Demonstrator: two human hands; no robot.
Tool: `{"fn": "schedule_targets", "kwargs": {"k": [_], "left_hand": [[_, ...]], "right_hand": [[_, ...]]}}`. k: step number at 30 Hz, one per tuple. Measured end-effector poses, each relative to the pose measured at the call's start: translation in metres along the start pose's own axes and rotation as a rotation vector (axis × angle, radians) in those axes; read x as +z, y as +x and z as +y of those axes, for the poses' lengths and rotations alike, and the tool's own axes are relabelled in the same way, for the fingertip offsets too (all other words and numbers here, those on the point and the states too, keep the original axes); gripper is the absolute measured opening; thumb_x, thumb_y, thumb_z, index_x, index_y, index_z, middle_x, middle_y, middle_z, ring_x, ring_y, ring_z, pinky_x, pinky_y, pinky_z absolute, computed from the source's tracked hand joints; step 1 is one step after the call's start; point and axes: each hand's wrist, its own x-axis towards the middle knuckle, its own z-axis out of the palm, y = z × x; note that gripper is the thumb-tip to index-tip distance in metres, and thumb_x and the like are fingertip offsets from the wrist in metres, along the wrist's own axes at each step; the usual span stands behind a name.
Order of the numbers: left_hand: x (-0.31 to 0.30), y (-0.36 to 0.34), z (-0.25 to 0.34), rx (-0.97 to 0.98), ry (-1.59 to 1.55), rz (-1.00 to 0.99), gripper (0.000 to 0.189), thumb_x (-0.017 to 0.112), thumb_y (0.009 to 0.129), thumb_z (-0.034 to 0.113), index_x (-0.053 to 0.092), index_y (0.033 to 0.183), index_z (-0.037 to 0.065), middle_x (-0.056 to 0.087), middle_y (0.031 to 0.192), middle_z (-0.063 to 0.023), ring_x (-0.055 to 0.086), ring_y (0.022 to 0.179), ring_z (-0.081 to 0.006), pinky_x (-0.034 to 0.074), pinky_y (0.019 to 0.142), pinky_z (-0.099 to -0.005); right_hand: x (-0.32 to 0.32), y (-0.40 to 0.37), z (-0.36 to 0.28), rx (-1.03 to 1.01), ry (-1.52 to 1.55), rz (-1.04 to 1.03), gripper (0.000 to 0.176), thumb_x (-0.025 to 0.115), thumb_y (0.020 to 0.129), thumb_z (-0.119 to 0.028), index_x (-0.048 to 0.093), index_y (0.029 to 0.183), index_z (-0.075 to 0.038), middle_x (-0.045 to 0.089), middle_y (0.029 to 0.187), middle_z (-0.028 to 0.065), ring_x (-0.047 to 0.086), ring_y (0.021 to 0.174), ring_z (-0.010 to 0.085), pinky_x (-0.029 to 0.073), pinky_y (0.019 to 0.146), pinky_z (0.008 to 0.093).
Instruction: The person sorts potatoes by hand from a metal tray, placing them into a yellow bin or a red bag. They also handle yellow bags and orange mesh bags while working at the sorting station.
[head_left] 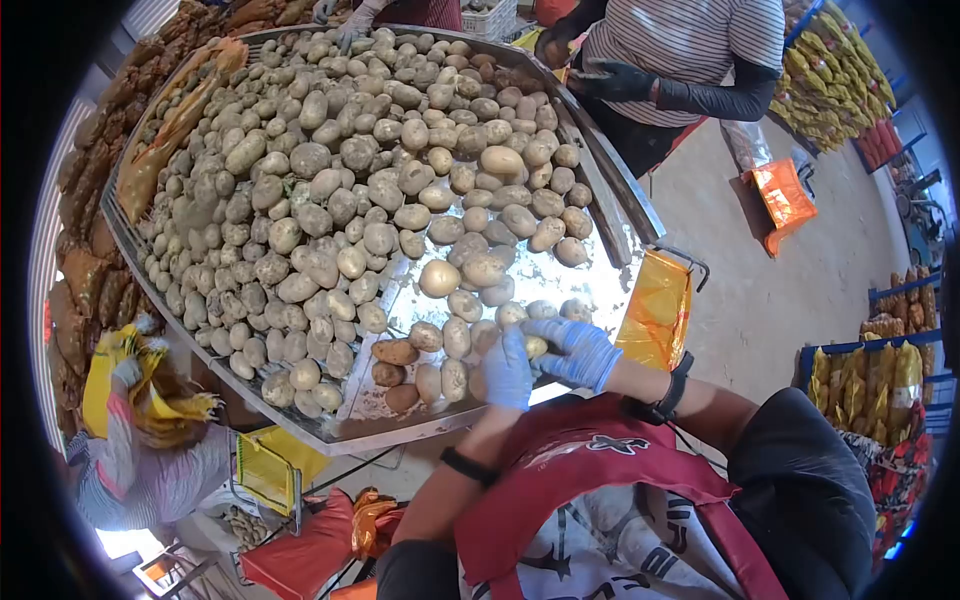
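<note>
Both my hands wear light blue gloves and meet at the near edge of a metal sorting table (400, 432). A small pale potato (536, 346) is between them. My right hand (578, 352) has its fingers curled over that potato from the right. My left hand (508, 372) is closed against its left side, fingertips partly hidden. Several more potatoes lie right beside my fingers, among them a round one (512, 314) just beyond. To the left sits a group of reddish-brown potatoes (396, 352). A large heap of dusty potatoes (300, 200) covers the far and left parts of the table.
Across the table at right stands a person in a striped shirt (670, 60) with dark gloves. Another gloved hand (355, 25) reaches in at the far edge. A person with a yellow sack (150, 390) is at lower left. An orange-yellow bag (655, 310) hangs at the table's right corner.
</note>
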Motion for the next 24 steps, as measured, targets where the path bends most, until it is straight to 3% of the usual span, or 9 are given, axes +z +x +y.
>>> {"fn": "schedule_targets", "kwargs": {"k": [2,4,9,10,12,17,19,21,24], "left_hand": [[-0.001,0.022,-0.019,-0.005,0.087,-0.024,0.04,0.046,0.094,0.031,0.054,0.115,-0.002,0.057,0.101,-0.0161,0.055,0.095,-0.0221,0.047,0.079,-0.0336],[0.006,0.015,-0.025,0.276,0.082,0.035,0.047,0.037,0.096,0.038,0.056,0.112,-0.002,0.062,0.096,-0.0127,0.058,0.088,-0.023,0.047,0.078,-0.0344],[-0.001,0.01,-0.012,0.321,-0.148,-0.19,0.043,0.046,0.093,0.036,0.054,0.118,0.003,0.063,0.102,-0.0123,0.059,0.094,-0.0215,0.045,0.085,-0.0321],[-0.004,0.005,-0.005,0.316,-0.317,-0.269,0.045,0.059,0.086,0.027,0.05,0.122,0.002,0.058,0.108,-0.0135,0.057,0.098,-0.0227,0.046,0.085,-0.033],[-0.008,0.0,0.003,0.496,-0.06,-0.14,0.053,0.067,0.079,0.02,0.047,0.125,0.003,0.053,0.112,-0.0138,0.054,0.101,-0.0244,0.046,0.086,-0.0339],[-0.005,-0.023,0.039,0.618,0.034,-0.127,0.069,0.075,0.068,0.008,0.042,0.128,0.004,0.046,0.118,-0.0143,0.05,0.105,-0.0277,0.045,0.088,-0.0367],[-0.003,-0.023,0.05,0.6,0.032,-0.265,0.067,0.075,0.067,0.007,0.043,0.126,0.003,0.046,0.118,-0.0149,0.05,0.106,-0.0279,0.044,0.09,-0.037],[0.003,-0.022,0.04,0.583,0.05,-0.244,0.063,0.074,0.068,0.007,0.045,0.124,0.003,0.047,0.116,-0.0146,0.05,0.107,-0.0275,0.044,0.09,-0.0365],[0.019,-0.019,0.043,0.668,0.095,-0.172,0.054,0.071,0.072,0.006,0.047,0.12,0.003,0.049,0.114,-0.0125,0.051,0.106,-0.025,0.045,0.09,-0.0345]], "right_hand": [[-0.005,0.002,0.003,0.036,0.321,-0.018,0.053,0.064,0.082,-0.029,0.049,0.129,-0.012,0.06,0.103,0.0143,0.06,0.093,0.0293,0.048,0.083,0.0374],[-0.006,0.003,0.015,0.0,0.451,0.001,0.054,0.066,0.083,-0.025,0.047,0.131,-0.01,0.06,0.092,0.0083,0.058,0.084,0.0178,0.049,0.075,0.0322],[-0.027,0.008,-0.013,0.264,0.564,-0.253,0.059,0.068,0.08,-0.02,0.045,0.133,-0.012,0.054,0.122,0.0112,0.051,0.112,0.0225,0.042,0.095,0.0336],[-0.026,0.009,-0.014,0.266,0.623,-0.275,0.059,0.069,0.08,-0.021,0.044,0.134,-0.013,0.052,0.124,0.0117,0.049,0.114,0.0229,0.041,0.096,0.0338],[-0.026,0.013,-0.01,0.254,0.561,-0.33,0.066,0.071,0.079,-0.025,0.041,0.136,-0.011,0.048,0.128,0.0131,0.045,0.119,0.0231,0.038,0.099,0.0344],[-0.036,0.01,0.003,-0.25,0.413,-0.197,0.069,0.072,0.078,-0.02,0.039,0.136,-0.007,0.052,0.123,0.0104,0.05,0.114,0.0194,0.045,0.091,0.0303],[-0.041,0.01,0.017,-0.224,0.596,-0.274,0.068,0.072,0.078,-0.021,0.039,0.136,-0.007,0.051,0.124,0.0092,0.05,0.114,0.0187,0.044,0.091,0.0301],[-0.062,0.009,0.016,0.121,0.98,-0.482,0.072,0.071,0.08,-0.029,0.036,0.138,-0.004,0.049,0.127,0.0086,0.046,0.116,0.0189,0.039,0.099,0.0328],[-0.075,0.005,0.024,0.175,1.045,-0.566,0.059,0.064,0.084,-0.024,0.04,0.134,-0.005,0.051,0.124,0.0094,0.047,0.116,0.0178,0.039,0.098,0.0319]]}}
